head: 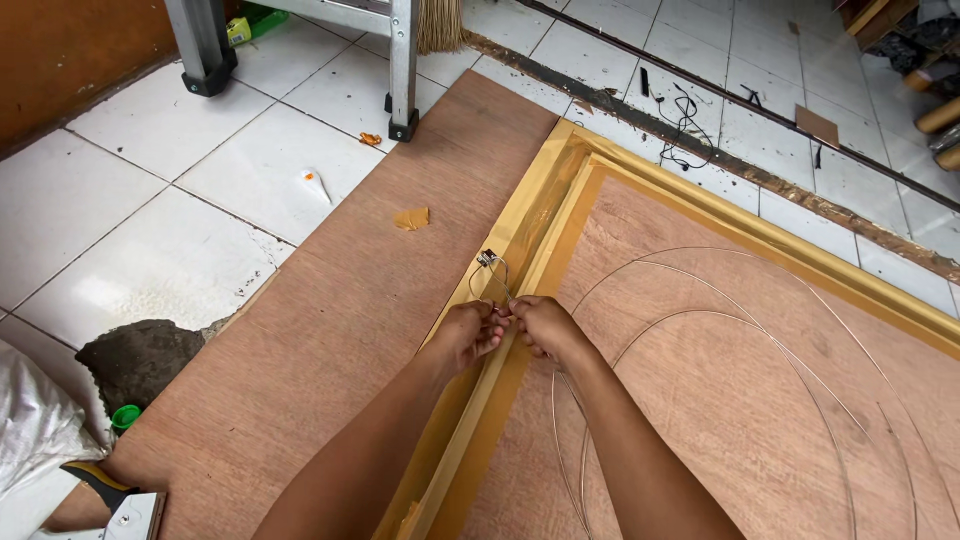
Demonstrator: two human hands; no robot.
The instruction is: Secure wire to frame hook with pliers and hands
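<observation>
My left hand [470, 332] and my right hand [540, 325] meet over the gold-painted frame [545, 195], fingers pinched on a thin silver wire [700, 270]. A small loop of that wire rises ahead of the fingers to a little metal fitting [488, 259] on the frame. The wire's remaining length lies in big coils on the brown wooden panel [720, 400] to my right. A plain plywood board [360, 300] lies to the left of the frame.
Ladder legs [402, 70] and a broom [440, 25] stand on the white tiled floor [150, 200] beyond the board. A black cable [685, 120] lies past the frame. A tool with a yellow-black handle [120, 500], a green cap [126, 416] and a dark lump [140, 360] sit at lower left.
</observation>
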